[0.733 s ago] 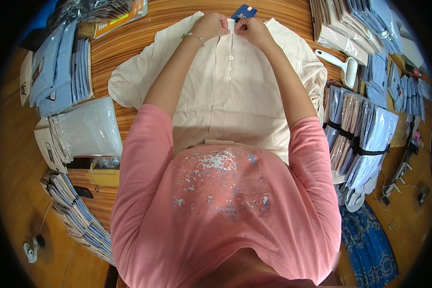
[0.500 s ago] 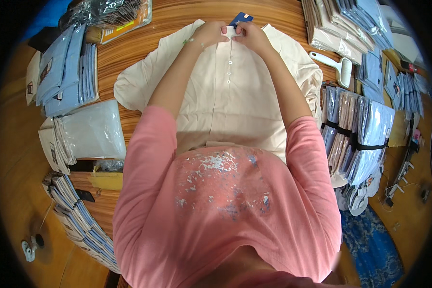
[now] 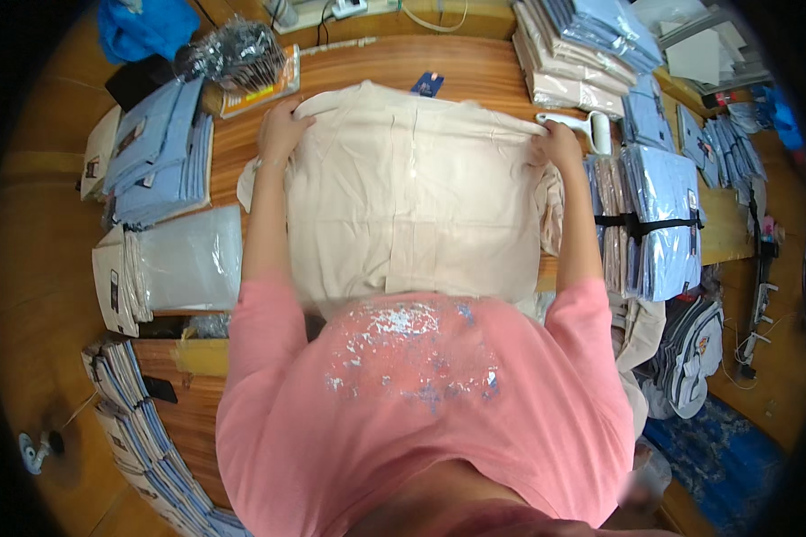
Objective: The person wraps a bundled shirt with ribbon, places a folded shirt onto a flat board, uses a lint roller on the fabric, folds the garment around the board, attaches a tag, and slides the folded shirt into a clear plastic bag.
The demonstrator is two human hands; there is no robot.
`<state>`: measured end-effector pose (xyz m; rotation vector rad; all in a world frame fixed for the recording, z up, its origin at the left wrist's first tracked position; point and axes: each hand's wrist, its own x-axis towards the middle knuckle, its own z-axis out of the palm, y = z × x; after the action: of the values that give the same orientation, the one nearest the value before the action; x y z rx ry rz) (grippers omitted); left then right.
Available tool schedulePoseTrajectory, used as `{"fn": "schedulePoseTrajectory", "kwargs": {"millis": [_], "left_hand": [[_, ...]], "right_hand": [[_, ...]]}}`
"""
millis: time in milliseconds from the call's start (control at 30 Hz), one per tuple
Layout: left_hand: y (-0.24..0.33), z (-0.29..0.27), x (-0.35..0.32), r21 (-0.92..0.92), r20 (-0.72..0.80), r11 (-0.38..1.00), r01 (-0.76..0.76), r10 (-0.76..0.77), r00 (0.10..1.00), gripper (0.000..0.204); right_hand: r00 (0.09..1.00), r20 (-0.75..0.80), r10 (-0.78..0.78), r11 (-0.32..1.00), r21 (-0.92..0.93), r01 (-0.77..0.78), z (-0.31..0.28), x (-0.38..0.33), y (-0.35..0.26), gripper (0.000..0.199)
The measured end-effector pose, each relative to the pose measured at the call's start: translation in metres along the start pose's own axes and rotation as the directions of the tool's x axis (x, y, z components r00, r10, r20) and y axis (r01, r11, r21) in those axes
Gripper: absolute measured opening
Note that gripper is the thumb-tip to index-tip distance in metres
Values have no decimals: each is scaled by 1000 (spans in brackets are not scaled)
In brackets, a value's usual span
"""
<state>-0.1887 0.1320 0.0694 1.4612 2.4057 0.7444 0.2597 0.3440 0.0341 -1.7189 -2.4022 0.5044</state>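
"What is at the far left?"
"Folded blue garments (image 3: 157, 148), in a stack to the left of the left hand (image 3: 282, 132)."
"And this hand, what does it do?"
"Its fingers are closed on the far left corner of the cream shirt (image 3: 475, 192). The shirt is spread between the two hands."
"The dark blue card (image 3: 428, 84)?"
"Between the hands, a little farther from the body."
"And the right hand (image 3: 557, 145)?"
"It grips the far right corner. The white roller (image 3: 600, 134) is just beside it, on its right and beyond."
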Motion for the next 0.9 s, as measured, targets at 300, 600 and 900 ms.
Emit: {"fn": "schedulePoseTrajectory", "kwargs": {"millis": [300, 600, 900], "left_hand": [[159, -77, 91, -931, -308, 126, -343, 235, 922, 21], [159, -136, 95, -922, -385, -138, -361, 411, 827, 27], [-162, -69, -9, -641, -301, 767, -25, -222, 928, 40]], "right_hand": [[259, -928, -268, 949, -209, 234, -246, -65, -26, 13], [618, -774, -136, 669, 389, 634, -328, -206, -131, 19], [694, 265, -670, 630, 697, 343, -21, -247, -231, 30]]}}
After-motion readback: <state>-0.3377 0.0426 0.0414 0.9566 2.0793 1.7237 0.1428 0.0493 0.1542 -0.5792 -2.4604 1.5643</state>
